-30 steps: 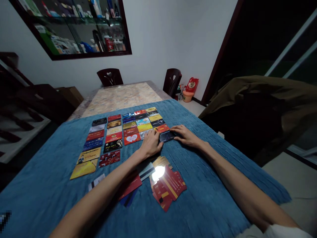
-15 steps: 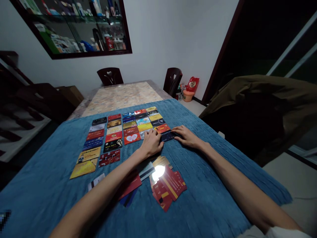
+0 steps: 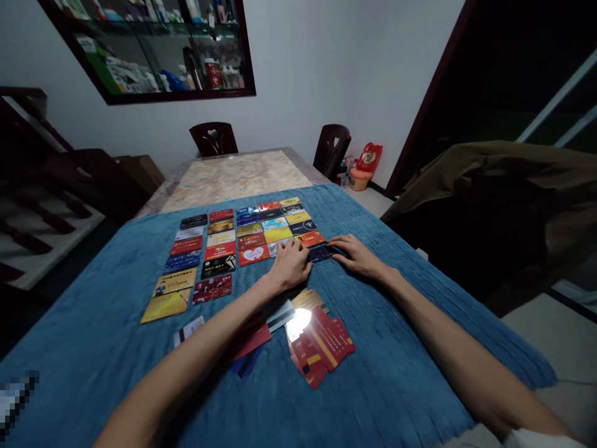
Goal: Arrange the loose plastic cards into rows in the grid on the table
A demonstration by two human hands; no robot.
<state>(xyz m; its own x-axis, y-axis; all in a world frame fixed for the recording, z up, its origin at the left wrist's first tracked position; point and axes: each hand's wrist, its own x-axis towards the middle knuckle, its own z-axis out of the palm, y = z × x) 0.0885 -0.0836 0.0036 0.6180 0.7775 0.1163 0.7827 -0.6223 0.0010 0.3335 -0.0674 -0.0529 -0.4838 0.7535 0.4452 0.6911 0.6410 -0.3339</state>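
A dark card [image 3: 321,251] lies at the near right corner of rows of coloured cards on the blue cloth [image 3: 396,361]. My left hand [image 3: 290,266], fingers bent and close together, grips its left end and hides part of a pale card [image 3: 275,247]. On the other end, my right hand [image 3: 353,254] has its fingertips and thumb round the card's edge. Just beyond sits an orange-red card [image 3: 311,239]. Nearer to me lies a loose pile of red cards [image 3: 321,345], one spot glaring with reflected light. My left forearm partly covers more loose cards.
Two columns of cards, one with a yellow card [image 3: 168,305] at its near end, lie on the left. Beyond the cloth is the patterned tabletop [image 3: 233,174], with dark chairs [image 3: 214,138] behind. A brown cloth-draped shape [image 3: 466,180] stands at the right.
The whole view has shifted a little, so things appear slightly further right and higher. Both hands remain at the dark card, with little visible change in their grip.
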